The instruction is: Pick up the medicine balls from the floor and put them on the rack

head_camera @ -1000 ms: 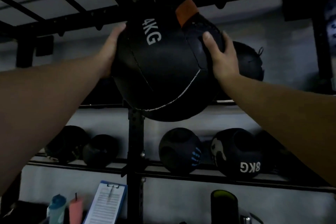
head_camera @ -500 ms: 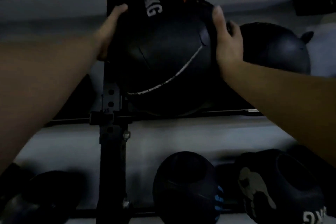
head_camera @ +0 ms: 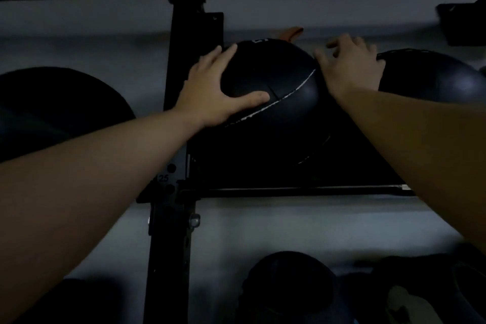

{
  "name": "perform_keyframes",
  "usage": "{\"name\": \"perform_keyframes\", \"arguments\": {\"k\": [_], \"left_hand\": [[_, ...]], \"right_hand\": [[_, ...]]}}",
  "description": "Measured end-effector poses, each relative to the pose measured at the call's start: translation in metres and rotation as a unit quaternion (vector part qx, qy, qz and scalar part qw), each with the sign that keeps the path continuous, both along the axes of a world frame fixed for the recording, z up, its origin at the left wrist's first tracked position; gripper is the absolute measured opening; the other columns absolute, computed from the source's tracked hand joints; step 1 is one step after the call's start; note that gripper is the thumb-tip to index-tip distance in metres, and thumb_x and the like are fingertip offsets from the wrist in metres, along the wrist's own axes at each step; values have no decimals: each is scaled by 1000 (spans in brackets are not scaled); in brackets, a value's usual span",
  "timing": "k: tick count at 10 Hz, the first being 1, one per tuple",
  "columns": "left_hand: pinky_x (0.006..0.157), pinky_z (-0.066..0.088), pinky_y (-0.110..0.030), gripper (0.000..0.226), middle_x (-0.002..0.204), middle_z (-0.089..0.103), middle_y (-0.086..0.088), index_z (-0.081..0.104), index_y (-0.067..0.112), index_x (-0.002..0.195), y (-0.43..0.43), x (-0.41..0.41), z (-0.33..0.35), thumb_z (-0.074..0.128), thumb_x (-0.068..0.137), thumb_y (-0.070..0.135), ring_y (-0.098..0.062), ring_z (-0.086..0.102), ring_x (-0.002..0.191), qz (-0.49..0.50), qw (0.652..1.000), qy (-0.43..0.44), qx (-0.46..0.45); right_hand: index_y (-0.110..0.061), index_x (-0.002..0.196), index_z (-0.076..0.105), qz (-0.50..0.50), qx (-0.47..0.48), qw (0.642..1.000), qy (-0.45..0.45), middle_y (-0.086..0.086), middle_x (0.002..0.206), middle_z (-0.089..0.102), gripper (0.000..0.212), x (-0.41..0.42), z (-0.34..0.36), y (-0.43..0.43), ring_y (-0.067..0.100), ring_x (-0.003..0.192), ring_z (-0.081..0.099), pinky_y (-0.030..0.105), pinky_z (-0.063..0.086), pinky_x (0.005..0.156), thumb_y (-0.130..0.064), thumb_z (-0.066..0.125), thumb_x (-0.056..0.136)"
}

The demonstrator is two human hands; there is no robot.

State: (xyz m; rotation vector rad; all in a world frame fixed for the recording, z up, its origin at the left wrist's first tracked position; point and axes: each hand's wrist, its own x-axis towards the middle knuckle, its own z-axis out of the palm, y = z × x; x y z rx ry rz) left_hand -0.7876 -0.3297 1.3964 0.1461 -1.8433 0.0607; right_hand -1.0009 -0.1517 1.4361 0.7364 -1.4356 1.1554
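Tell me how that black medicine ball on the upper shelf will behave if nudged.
The medicine ball is round, so it could roll; the neighbouring ball to its right may check it. Its stitched seam suggests a soft, grippy shell. The left hand lies flat on it, probably steadying it.

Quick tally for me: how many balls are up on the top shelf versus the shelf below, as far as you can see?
Top shelf: 3, the 4 kg ball under the left hand at, one right of it, one far left.
Lower shelf: 2 visible, and; the dark left corner is unclear.
Total: 5 visible.
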Motion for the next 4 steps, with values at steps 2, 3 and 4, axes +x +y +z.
{"name": "perform_keyframes", "arguments": {"k": [2, 3, 4], "left_hand": [[132, 26, -44, 115, 180, 24, -2, 28, 35, 172, -6, -13, -4, 62, 77, 91, -28, 27, 164, -8, 996, -30, 80], [125, 35, -37, 112, 173, 37, -4, 35, 32, 169, 2, -5, -4, 67, 77, 87, -25, 40, 157, -21, 996, -35, 83], [118, 40, -32, 112, 165, 48, -4, 44, 30, 166, 12, 7, -7, 65, 75, 91, -23, 50, 150, -30, 995, -23, 98]], "right_hand": [[-23, 135, 60, -11, 68, 997, 32, 14, 143, 60, 62, 33, -22, -20, 41, 133, 49, 49, 39, 103, -68, 36, 100], [-26, 143, 55, -8, 121, 992, 40, 13, 147, 56, 61, 43, -41, -19, 39, 137, 47, 50, 38, 105, -67, 38, 101], [-28, 147, 51, -2, 132, 991, 25, 11, 149, 54, 63, 49, -47, -3, 38, 139, 45, 51, 38, 106, -68, 37, 101]]}}
